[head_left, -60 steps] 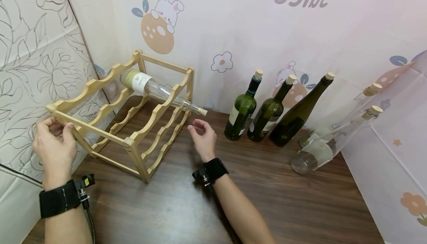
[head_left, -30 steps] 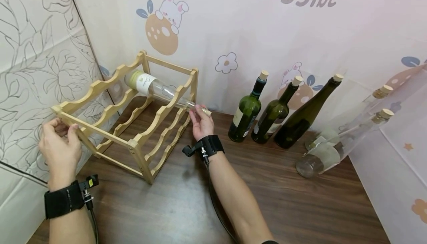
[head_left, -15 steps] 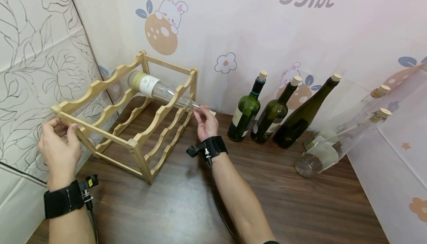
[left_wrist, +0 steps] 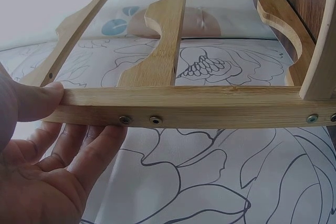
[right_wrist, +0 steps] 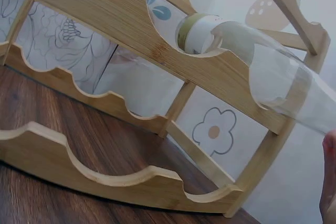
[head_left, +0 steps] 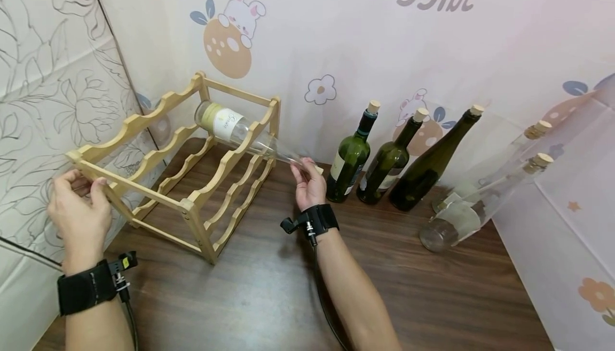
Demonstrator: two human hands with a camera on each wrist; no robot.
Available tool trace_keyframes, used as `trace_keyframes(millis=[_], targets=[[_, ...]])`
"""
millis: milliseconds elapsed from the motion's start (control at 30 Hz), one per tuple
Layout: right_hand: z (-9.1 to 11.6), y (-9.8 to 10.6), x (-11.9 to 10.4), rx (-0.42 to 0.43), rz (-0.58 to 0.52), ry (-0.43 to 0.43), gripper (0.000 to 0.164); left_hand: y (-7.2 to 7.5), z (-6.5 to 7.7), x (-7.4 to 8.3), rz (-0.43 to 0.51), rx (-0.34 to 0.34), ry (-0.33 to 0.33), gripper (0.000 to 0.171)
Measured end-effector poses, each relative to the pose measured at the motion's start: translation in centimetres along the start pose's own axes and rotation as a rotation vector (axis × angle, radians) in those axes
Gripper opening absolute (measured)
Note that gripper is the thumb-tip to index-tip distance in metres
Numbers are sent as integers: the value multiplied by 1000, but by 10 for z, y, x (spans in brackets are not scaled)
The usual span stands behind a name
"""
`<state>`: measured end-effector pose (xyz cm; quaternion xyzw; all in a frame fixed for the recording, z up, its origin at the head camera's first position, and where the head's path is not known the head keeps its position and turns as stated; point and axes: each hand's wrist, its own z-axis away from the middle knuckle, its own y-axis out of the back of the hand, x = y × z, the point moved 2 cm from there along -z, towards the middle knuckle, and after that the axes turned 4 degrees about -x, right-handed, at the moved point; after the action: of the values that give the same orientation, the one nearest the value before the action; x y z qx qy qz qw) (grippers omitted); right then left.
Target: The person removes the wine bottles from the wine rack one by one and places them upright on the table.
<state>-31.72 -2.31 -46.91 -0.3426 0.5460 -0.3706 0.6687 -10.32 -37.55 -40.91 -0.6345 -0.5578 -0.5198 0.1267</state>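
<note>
A clear glass wine bottle (head_left: 230,124) with a white and yellow label lies in the far end of the wooden wine rack (head_left: 226,167), on its middle level. Its neck slants down out of the rack's right side. My right hand (head_left: 309,184) grips that neck just below the cork, which mostly hides behind the fingers. In the right wrist view the bottle (right_wrist: 278,72) passes over a scalloped rail, and only part of my thumb shows at the edge. At the rack's near left corner post, my left hand (left_wrist: 68,150) pinches the wood between thumb and fingers.
Right of the rack stand corked green bottles: one (head_left: 349,161), a second (head_left: 386,167) and a taller one (head_left: 427,167). Two clear corked bottles, the nearer (head_left: 461,223) in front, stand by the right wall. Patterned cloth walls enclose the dark wooden table (head_left: 269,287).
My right hand has come up to the bottle's neck, taken hold of it and drawn it rightward, so the bottle sticks farther out of the rack. My left hand stays on the post.
</note>
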Motion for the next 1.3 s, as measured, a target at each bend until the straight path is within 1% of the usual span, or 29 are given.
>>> trace_keyframes(millis=[200,333,433,733,867,1033,1133,1300], targets=[[10,8,-12,-11,21,51,13,0,0,0,7,4,-2,38],[18,14,-23,-39,34,76,15,0,0,0,11,9,-4,37],[24,20,-32,-62,45,93,18,0,0,-1,12,5,-1,38],[39,33,-53,-88,55,134,23,0,-2,-4,6,1,19,39],[43,39,-61,-75,64,151,24,-1,-3,-4,6,-12,33,40],[46,46,-70,-53,42,154,23,-1,-2,-4,-11,-30,64,41],[49,49,-75,-53,32,155,22,0,-2,-3,-16,-27,64,42],[54,53,-83,-66,47,155,18,-1,-2,-1,-11,-14,50,40]])
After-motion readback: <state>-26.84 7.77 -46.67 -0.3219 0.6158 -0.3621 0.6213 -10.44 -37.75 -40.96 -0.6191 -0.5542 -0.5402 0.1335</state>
